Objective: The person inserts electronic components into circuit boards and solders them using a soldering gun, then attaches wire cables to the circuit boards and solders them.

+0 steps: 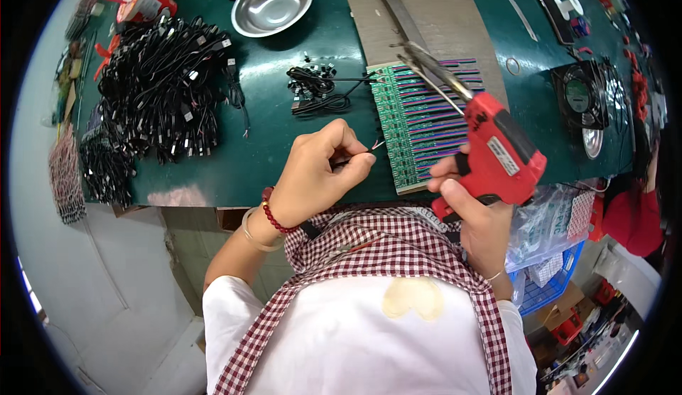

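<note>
My left hand (320, 164) pinches a thin black cable, whose bare wire ends (378, 145) stick out past the fingertips toward the circuit boards. A row of small green circuit boards (395, 136) stands beside those ends, with several striped ribbon wires (437, 121) running off to the right. My right hand (477, 214) is wrapped round the grip of a red soldering gun (501, 157). The gun's metal tube slants up and left over the ribbon wires. A few finished-looking black cables (320, 89) lie coiled left of the boards, one reaching the top board.
A big heap of black USB cables (167, 93) covers the table's left side. Beyond the coils sits a steel bowl (272, 4); a metal bar (399, 8) rests on brown cardboard (462, 18). At the right are a black fan (579, 96) and a blue basket (550, 285) below.
</note>
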Demonstrator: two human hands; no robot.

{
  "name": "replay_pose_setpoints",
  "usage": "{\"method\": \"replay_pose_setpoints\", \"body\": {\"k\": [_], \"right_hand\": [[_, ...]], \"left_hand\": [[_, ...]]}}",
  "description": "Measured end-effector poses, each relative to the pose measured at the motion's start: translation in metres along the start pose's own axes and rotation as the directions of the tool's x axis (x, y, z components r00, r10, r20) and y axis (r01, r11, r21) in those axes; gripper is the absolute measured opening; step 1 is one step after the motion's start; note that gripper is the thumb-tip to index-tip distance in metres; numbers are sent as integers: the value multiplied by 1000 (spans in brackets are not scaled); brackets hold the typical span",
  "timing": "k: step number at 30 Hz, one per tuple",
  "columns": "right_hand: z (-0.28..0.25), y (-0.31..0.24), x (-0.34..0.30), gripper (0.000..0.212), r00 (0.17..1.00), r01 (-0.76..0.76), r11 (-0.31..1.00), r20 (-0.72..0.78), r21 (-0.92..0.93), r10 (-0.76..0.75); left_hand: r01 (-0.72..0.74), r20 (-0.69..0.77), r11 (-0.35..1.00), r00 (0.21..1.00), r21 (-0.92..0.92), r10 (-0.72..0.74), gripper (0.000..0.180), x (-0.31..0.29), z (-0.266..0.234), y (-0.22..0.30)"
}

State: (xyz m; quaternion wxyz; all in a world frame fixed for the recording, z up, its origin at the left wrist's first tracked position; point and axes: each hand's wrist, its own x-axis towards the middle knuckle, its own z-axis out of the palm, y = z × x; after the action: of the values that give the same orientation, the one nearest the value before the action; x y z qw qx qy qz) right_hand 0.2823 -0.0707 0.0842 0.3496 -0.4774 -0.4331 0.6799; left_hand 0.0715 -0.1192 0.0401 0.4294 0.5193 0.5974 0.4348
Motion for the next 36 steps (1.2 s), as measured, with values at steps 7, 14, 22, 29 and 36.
{"method": "replay_pose_setpoints", "body": {"k": [7,14,22,29,36], "right_hand": [[12,5,15,19,990,113,979,102,-168,-96],[8,3,17,16,992,88,983,106,-161,-72],[10,5,19,14,989,142,974,73,-174,-131],[11,1,21,14,991,112,982,93,-154,-99],[2,5,31,14,986,160,950,85,-269,-142]], "left_hand": [[-63,25,998,998,28,62,15,3,31,20],[31,121,984,993,-175,-10,10,8,33,11],[-57,-117,998,992,-8,56,11,5,34,21],[-73,-101,997,992,1,72,10,7,38,25],[-114,-163,968,975,223,153,11,18,34,32]]}}
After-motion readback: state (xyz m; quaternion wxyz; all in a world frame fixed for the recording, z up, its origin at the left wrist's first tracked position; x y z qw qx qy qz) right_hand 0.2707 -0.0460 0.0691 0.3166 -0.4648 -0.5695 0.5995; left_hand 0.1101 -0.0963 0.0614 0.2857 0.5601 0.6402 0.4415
